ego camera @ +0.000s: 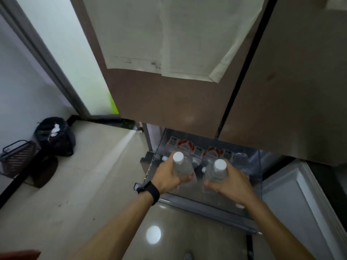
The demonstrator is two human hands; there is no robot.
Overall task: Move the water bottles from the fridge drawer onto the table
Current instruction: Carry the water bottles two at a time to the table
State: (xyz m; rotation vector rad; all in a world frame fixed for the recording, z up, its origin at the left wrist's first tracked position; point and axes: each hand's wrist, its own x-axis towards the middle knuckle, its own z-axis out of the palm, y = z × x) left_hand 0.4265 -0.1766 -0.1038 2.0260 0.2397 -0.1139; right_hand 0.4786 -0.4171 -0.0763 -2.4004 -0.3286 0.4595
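water bottles (181, 167) upright inside curled fingers of left hand (167, 178) and right hand (232, 184)

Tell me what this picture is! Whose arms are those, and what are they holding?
A person wears a camera on their head, so you see their own arms from above. The left hand, with a black wristband, grips the left bottle. The right hand grips the right bottle. Under them is the open fridge drawer, with more bottles lying inside. Papers hang on the fridge door, and a black bag sits on the floor.
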